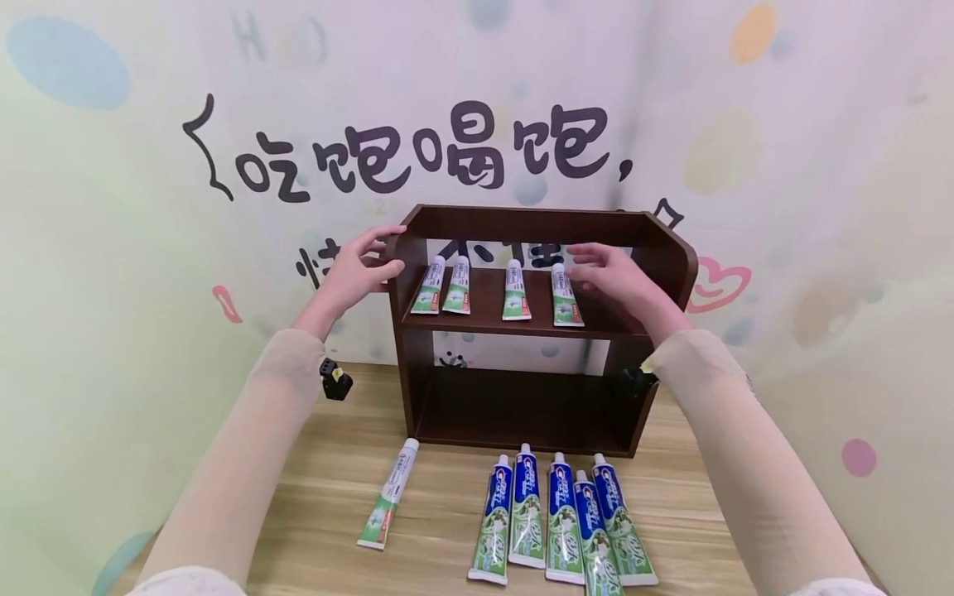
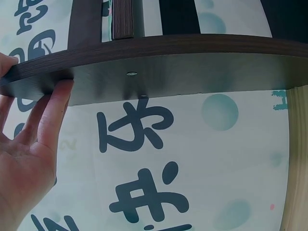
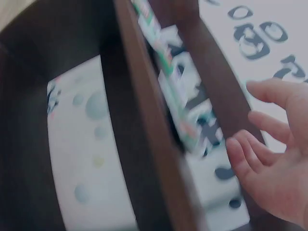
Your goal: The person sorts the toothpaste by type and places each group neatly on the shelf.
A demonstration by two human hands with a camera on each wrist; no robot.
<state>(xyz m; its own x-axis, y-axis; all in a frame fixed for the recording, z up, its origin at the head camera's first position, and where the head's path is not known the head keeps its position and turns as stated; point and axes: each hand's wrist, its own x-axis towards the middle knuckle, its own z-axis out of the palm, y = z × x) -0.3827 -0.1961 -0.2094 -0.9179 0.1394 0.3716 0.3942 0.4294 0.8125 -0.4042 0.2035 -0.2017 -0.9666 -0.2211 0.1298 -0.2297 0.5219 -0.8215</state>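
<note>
While the rightmost white-and-green tube (image 1: pixel 566 298) lies on the upper shelf (image 1: pixel 486 296), its long axis running front to back, cap behind, the right hand (image 1: pixel 614 275) is nearer, just right of it, fingers loosely apart and holding nothing. Opposite, the left hand (image 1: pixel 358 271) rests its fingers against the rack (image 1: pixel 406 372); five blue tubes (image 1: pixel 565 526) lie on the desk (image 1: pixel 313 497) below.

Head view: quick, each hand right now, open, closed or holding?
Left hand: open, relaxed fingers touching the side of the brown rack.
Right hand: open, holding nothing, near the rack's rightmost toothpaste tube.
</note>
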